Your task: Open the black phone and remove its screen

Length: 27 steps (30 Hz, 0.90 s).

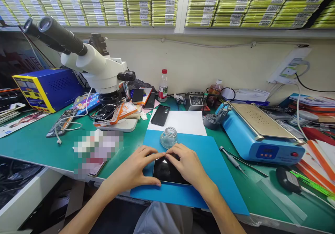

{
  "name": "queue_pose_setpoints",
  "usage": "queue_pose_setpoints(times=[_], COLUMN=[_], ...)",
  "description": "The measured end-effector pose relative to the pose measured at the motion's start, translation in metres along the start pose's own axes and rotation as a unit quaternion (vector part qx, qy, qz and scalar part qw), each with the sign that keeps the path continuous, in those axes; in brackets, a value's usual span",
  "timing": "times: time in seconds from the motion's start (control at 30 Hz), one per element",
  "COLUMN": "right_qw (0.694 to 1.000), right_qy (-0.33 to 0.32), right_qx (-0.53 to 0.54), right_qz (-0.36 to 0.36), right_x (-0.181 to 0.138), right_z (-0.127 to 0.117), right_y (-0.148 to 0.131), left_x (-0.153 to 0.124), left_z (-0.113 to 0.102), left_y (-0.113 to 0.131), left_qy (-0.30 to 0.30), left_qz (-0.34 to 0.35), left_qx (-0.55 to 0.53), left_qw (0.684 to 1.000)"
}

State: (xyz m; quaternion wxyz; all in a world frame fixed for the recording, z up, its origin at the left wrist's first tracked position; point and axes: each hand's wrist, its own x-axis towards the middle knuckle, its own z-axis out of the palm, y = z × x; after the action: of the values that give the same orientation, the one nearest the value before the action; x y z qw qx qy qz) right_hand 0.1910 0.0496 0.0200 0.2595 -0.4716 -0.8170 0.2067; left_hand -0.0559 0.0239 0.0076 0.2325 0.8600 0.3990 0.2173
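Yellow packets [164, 4] line a shelf [146, 31] above the green workbench [131, 146]. Near the front edge of a blue mat [220, 188] lies a black-screened smartphone [167, 174]; the left hand [137, 167] and right hand [187, 162] meet at their fingertips over its far edge. Whether they pinch anything, I cannot tell. A glass jar [169, 140] stands just beyond the hands, at the mat's back edge.

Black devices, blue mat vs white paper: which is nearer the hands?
Glossy-screened device on blue mat, between left hand and right hand; the black phone lies beyond, on white paper.
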Motion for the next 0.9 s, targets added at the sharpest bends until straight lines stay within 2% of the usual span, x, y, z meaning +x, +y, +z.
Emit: queue_pose_setpoints(times=[0.6,0.9], right_qw=[0.999,0.997], right_qy=[-0.025,-0.019], right_qx=[-0.005,0.008], right_qz=[0.031,0.079], right_x=[0.0057,0.0085], right_z=[0.0013,0.0008], right_y=[-0.0018,-0.0056], left_x=[0.0072,0.0075], left_z=[-0.0021,-0.0014], left_y=[0.0017,-0.0004], left_qy=[-0.006,-0.008], left_qz=[-0.031,-0.031], left_qx=[0.024,0.018], left_qw=[0.999,0.999])
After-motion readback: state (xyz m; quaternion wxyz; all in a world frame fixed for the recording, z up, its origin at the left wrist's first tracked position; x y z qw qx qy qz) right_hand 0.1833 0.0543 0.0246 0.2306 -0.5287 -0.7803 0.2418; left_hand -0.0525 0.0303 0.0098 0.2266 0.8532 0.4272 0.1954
